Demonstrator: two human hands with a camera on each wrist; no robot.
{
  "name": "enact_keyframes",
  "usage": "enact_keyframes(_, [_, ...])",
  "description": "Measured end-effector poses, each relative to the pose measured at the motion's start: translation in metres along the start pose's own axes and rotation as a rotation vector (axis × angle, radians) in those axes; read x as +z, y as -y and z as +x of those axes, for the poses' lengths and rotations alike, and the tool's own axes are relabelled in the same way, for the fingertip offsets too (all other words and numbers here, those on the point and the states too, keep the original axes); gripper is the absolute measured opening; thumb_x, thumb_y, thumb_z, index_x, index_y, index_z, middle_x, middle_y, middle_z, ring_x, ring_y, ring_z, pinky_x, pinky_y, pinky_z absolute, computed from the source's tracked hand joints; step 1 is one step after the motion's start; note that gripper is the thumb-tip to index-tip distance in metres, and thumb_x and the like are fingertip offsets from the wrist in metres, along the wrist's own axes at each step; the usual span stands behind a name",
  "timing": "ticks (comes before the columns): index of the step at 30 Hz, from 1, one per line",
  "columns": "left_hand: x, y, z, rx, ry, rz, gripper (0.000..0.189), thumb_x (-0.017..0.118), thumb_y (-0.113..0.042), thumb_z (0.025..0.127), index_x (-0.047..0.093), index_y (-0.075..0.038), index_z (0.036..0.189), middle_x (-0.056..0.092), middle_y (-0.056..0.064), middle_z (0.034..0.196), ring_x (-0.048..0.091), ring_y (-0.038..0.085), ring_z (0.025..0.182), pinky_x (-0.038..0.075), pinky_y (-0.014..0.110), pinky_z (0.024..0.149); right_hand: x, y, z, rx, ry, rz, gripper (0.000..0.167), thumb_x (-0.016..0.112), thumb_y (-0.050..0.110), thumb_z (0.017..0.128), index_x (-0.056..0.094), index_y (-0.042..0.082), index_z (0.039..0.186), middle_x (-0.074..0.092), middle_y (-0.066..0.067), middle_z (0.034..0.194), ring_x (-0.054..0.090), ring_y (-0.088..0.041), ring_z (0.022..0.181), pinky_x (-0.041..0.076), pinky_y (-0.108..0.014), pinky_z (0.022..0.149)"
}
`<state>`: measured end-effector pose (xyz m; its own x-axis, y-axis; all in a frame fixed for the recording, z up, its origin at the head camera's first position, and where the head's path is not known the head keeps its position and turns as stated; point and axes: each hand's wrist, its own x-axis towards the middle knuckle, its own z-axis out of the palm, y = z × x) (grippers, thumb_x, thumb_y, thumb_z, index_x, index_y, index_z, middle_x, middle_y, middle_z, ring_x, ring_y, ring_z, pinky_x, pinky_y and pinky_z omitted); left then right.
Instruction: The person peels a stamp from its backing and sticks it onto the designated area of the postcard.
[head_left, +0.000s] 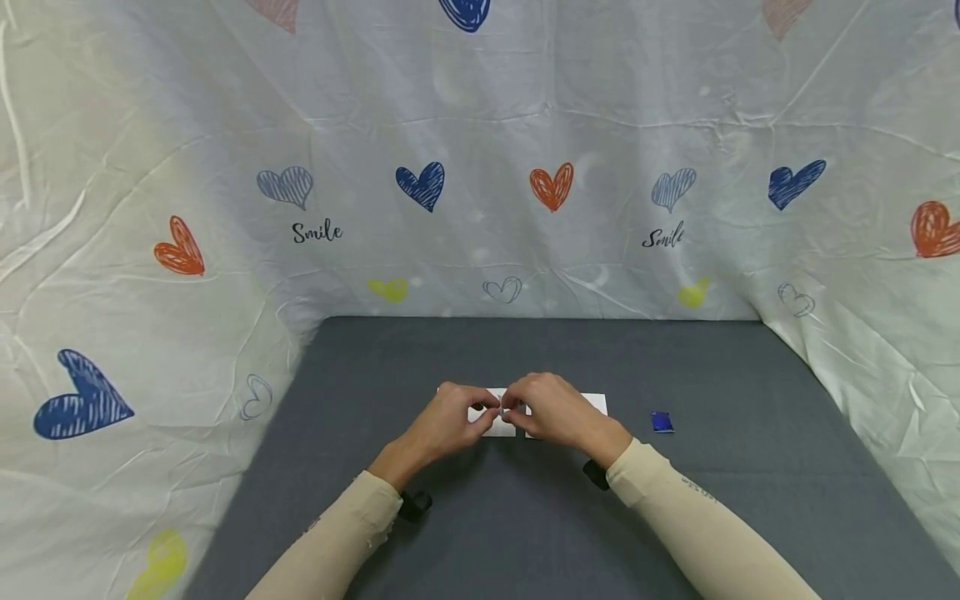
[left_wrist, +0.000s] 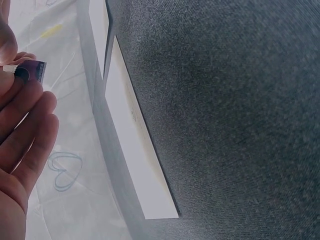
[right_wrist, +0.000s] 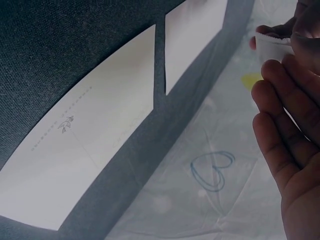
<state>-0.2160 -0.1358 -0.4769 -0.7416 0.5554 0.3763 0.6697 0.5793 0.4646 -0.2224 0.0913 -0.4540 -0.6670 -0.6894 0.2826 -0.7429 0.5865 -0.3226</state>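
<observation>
A grey cloth-covered table (head_left: 517, 533) stands in front of a white fabric curtain printed with coloured hearts (head_left: 495, 142), which runs behind its far edge and down both its left and right sides. Two flat white rectangular cards lie side by side near the table's middle, a narrow gap between them: the left card (head_left: 501, 428) and the right card (head_left: 596, 403). A small blue square packet (head_left: 662, 422) lies on the table to the right of the right card, apart from it. The person's bare left hand (head_left: 457, 411) and bare right hand (head_left: 551, 408) are above the cards, a small white-and-dark sachet (right_wrist: 274, 51) between their fingertips.
</observation>
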Motion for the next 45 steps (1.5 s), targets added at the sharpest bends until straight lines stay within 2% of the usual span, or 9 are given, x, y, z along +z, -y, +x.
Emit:
enact_keyframes(6, [0.001, 0.0, -0.001, 0.029, -0.014, 0.009, 0.009, 0.078, -0.007, 0.096, 0.085, -0.008, 0.102, 0.085, 0.003, 0.097, 0.079, 0.016, 0.087, 0.066, 0.038, 0.082, 0.002, 0.0, 0.0, -0.009, -0.011, -0.02, 0.006, 0.079, 0.013, 0.099, 0.085, 0.014, 0.103, 0.082, 0.004, 0.095, 0.075, -0.018, 0.087, 0.061, -0.034, 0.078])
enact_keyframes(16, [0.002, -0.001, -0.003, 0.033, -0.025, 0.019, 0.007, 0.078, -0.006, 0.095, 0.084, -0.007, 0.097, 0.083, 0.002, 0.092, 0.078, 0.015, 0.084, 0.065, 0.037, 0.081, 0.001, 0.0, -0.002, -0.019, -0.039, -0.035, 0.006, 0.078, 0.011, 0.099, 0.084, 0.013, 0.099, 0.081, 0.003, 0.091, 0.073, -0.016, 0.08, 0.06, -0.034, 0.075])
enact_keyframes(25, [0.001, 0.002, -0.005, -0.023, -0.025, -0.018, 0.008, 0.076, -0.007, 0.095, 0.084, -0.006, 0.097, 0.083, 0.004, 0.092, 0.076, 0.016, 0.083, 0.066, 0.045, 0.08, -0.004, -0.001, -0.004, 0.014, -0.094, -0.054, 0.007, 0.077, 0.01, 0.096, 0.082, 0.013, 0.091, 0.078, 0.003, 0.083, 0.072, -0.017, 0.075, 0.059, -0.031, 0.071])
enact_keyframes(31, [0.001, 0.003, -0.007, -0.036, -0.026, 0.0, 0.009, 0.076, -0.006, 0.096, 0.085, -0.006, 0.098, 0.084, 0.004, 0.094, 0.077, 0.015, 0.083, 0.066, 0.041, 0.079, -0.01, -0.004, -0.007, 0.054, -0.077, -0.047, 0.008, 0.076, 0.012, 0.098, 0.082, 0.014, 0.092, 0.077, 0.004, 0.084, 0.066, -0.01, 0.072, 0.058, -0.028, 0.069])
enact_keyframes(36, [0.0, 0.004, -0.007, -0.031, -0.041, 0.026, 0.009, 0.076, -0.006, 0.095, 0.085, -0.007, 0.097, 0.083, 0.002, 0.092, 0.076, 0.015, 0.083, 0.065, 0.037, 0.078, -0.017, -0.011, -0.011, 0.088, -0.047, -0.023, 0.01, 0.075, 0.013, 0.101, 0.083, 0.012, 0.097, 0.079, 0.002, 0.088, 0.073, -0.017, 0.078, 0.06, -0.031, 0.073])
enact_keyframes(45, [-0.002, 0.005, -0.008, -0.047, -0.031, 0.034, 0.01, 0.075, -0.006, 0.096, 0.085, -0.008, 0.096, 0.083, 0.002, 0.091, 0.077, 0.015, 0.084, 0.065, 0.039, 0.079, -0.038, -0.031, -0.022, 0.122, -0.048, -0.084, 0.01, 0.074, 0.013, 0.101, 0.083, 0.013, 0.096, 0.079, 0.002, 0.089, 0.07, -0.012, 0.079, 0.06, -0.034, 0.075])
